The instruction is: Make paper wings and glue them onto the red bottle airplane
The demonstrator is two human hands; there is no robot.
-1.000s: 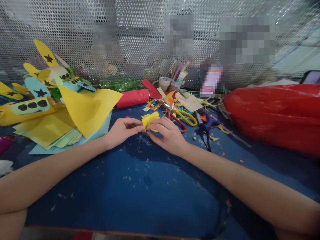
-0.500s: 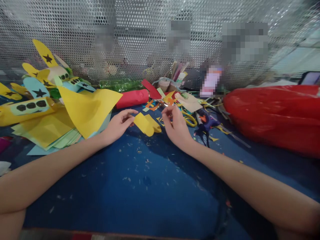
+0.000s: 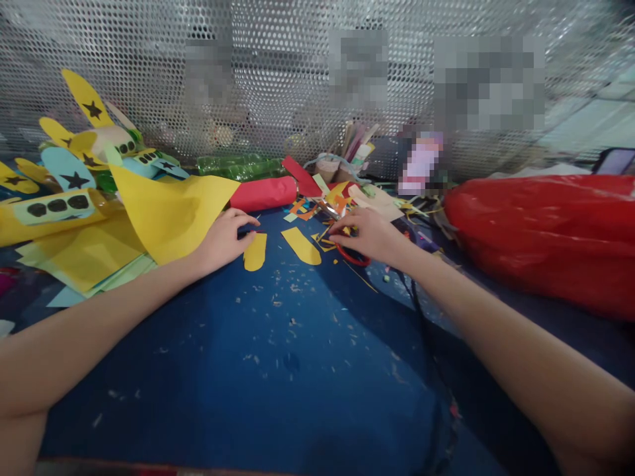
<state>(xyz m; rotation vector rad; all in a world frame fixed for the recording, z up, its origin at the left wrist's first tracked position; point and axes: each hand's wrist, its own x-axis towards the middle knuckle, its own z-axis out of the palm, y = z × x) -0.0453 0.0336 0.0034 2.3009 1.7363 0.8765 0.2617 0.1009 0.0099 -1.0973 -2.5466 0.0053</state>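
My left hand (image 3: 225,241) rests on the table with its fingers apart. Its thumb touches the top edge of a small yellow paper piece (image 3: 254,254) with a rounded end. A second rounded yellow paper piece (image 3: 301,246) lies flat between my two hands. Fingers curled, my right hand (image 3: 364,235) is on a pair of scissors (image 3: 358,260), its red handle loop showing under the palm. The shiny blades reach out beyond the fingertips, among paper scraps. Exactly how the fingers sit on the handles is hidden.
Yellow paper sheets (image 3: 171,215) and paper-trimmed bottle planes (image 3: 59,208) stand on the left. A red roll (image 3: 262,194) and a green bottle (image 3: 241,167) lie behind. A big red plastic bag (image 3: 540,231) fills the right. Perforated silver sheeting (image 3: 278,86) forms the back.
The two yellow pieces were overlapping and now lie apart, one shifted left by my left hand. My right hand has moved slightly right, onto the scissors.
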